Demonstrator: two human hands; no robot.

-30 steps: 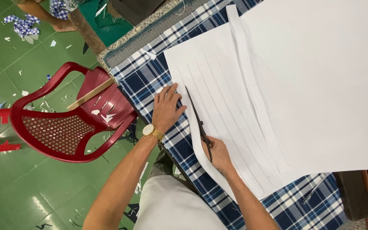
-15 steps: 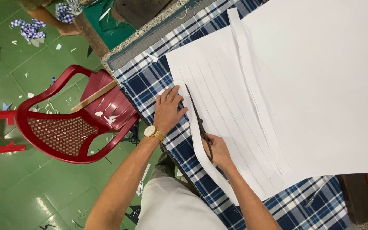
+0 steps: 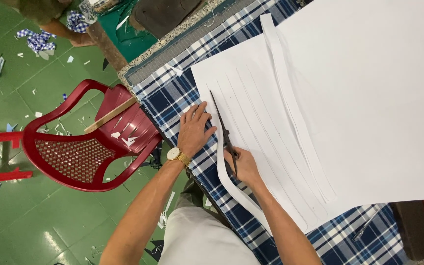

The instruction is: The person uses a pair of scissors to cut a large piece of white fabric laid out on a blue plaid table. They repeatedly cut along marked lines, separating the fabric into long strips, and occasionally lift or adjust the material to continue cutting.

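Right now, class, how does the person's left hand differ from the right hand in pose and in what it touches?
The left hand lies flat, fingers spread, pressing the white paper's edge on the blue checked cloth; the right hand is curled in a grip around dark scissors. The left wrist wears a gold watch; the right wrist is bare. Both rest at the paper's cut edge.

Bright, even overhead light; the white paper nearly glares, shadows stay soft, focus is sharp, slight wide-angle stretching at edges
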